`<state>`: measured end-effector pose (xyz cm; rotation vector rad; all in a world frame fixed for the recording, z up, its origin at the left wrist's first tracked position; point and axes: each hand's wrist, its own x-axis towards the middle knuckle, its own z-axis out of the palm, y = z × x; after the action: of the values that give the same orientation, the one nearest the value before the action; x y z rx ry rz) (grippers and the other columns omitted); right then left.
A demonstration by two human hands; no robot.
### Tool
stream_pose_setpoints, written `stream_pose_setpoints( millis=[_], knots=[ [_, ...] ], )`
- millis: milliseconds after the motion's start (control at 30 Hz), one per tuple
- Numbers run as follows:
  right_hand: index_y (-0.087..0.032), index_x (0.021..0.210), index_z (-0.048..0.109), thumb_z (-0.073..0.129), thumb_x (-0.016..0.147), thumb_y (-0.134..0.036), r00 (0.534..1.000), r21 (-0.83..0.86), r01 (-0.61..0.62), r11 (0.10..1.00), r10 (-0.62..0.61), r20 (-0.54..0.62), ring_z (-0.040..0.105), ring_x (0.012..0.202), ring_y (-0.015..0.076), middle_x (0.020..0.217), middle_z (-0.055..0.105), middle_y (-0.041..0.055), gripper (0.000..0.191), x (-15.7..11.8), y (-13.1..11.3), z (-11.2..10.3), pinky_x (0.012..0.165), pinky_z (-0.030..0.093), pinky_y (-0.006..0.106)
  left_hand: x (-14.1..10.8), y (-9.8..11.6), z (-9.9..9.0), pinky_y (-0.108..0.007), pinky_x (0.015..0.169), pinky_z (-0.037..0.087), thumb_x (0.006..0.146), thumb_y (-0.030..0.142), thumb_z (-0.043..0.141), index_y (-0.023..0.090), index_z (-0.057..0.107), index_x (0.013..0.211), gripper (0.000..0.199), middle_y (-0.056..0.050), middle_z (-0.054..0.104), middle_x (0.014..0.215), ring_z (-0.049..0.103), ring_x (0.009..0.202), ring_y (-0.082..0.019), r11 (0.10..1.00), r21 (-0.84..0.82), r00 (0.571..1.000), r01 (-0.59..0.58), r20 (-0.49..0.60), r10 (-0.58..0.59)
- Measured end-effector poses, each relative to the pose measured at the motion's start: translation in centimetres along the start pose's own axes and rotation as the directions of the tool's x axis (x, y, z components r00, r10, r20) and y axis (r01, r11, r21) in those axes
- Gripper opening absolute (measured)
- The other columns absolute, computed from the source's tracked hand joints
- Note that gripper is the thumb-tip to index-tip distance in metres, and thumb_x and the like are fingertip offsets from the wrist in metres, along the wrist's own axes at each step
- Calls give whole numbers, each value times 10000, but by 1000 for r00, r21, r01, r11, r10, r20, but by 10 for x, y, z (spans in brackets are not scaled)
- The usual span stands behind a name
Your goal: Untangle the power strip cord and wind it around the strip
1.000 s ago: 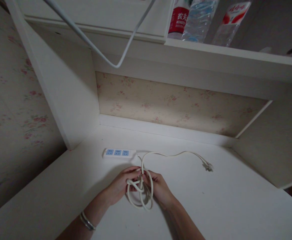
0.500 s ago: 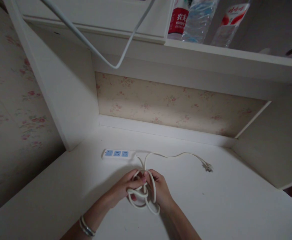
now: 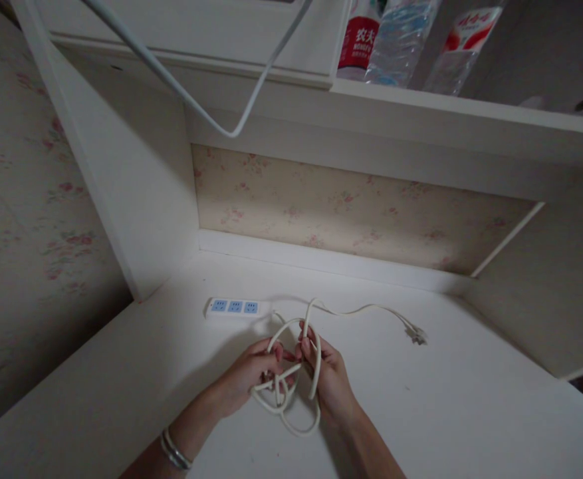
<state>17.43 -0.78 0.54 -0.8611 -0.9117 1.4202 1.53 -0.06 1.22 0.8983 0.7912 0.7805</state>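
A looped, tangled white power cord (image 3: pixel 317 362) hangs between my two hands above the white desk. My left hand (image 3: pixel 258 369) is closed round several of its loops. Pinched in the fingers of my right hand (image 3: pixel 328 372) is another stretch of the cord, with a wide loop around that hand. The cord runs to a white power strip (image 3: pixel 235 307) with blue sockets, lying flat just beyond my left hand. Its other end trails right along the desk to a plug (image 3: pixel 417 336). How the strands cross between my fingers is partly hidden.
The white desktop (image 3: pixel 451 399) meets a side panel (image 3: pixel 121 179) at left and a floral back wall (image 3: pixel 351 206). Overhead, a shelf edge (image 3: pixel 470 110) carries plastic bottles (image 3: pixel 401 43). A thick pale cable (image 3: pixel 231 132) dangles from above at upper left.
My hands have moved slightly apart, the right one shifting right and a little away from me. The cord's loops between them have spread wider. Power strip and plug stay put.
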Motion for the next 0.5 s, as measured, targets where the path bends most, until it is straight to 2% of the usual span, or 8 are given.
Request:
stream_pose_setpoints(
  millis=[67,167,233,300,367,433,500],
  knots=[
    [-188,982,687,741,746,-369,1000,35,-19,999,19,1,481,633,87,695,557,-18,302,1,-3,-1,587,379,198,0,-2,-1,-256,586,411,591,96,545,182,473,737,184,-6,624,727,634,654,-182,999,-36,1000,13,-6,-14],
    [-178,941,703,766,720,-353,999,95,-47,994,45,15,494,648,88,748,596,3,288,1,-6,-4,606,386,198,1,-3,-5,-259,562,424,613,106,540,177,505,739,149,12,570,613,615,592,-172,995,-92,999,29,-14,-31],
    [-160,823,713,737,743,-393,998,125,-55,991,50,36,503,668,103,731,594,15,247,1,-7,-4,631,400,212,2,-3,-6,-255,525,421,609,109,530,175,514,733,141,19,544,583,592,536,-159,987,-151,998,54,-6,-56],
    [-148,677,693,688,778,-448,999,123,-28,992,25,26,526,751,128,739,593,35,317,1,-6,-4,691,416,224,3,-2,-5,-242,489,409,618,113,536,171,524,734,130,24,524,558,559,480,-140,979,-189,997,80,-1,-82],
    [-145,608,662,642,805,-489,1000,89,-1,996,0,17,532,824,145,765,593,46,397,1,-3,-5,733,419,231,3,-1,-4,-234,473,405,648,126,561,168,534,745,109,28,519,553,543,451,-125,972,-212,995,98,6,-99],
    [-151,699,681,604,826,-515,999,32,-23,999,22,40,529,758,141,707,573,29,393,2,1,-6,694,418,244,3,-1,-2,-240,480,423,698,166,597,176,546,785,101,43,506,554,543,447,-122,966,-241,995,95,11,-95],
    [-156,853,689,598,829,-519,995,-45,-64,997,67,72,475,610,116,615,528,-7,375,2,5,-9,595,383,239,3,-1,-1,-258,490,448,757,253,617,187,557,830,116,56,490,547,547,447,-129,962,-258,996,85,13,-84]
  ],
)
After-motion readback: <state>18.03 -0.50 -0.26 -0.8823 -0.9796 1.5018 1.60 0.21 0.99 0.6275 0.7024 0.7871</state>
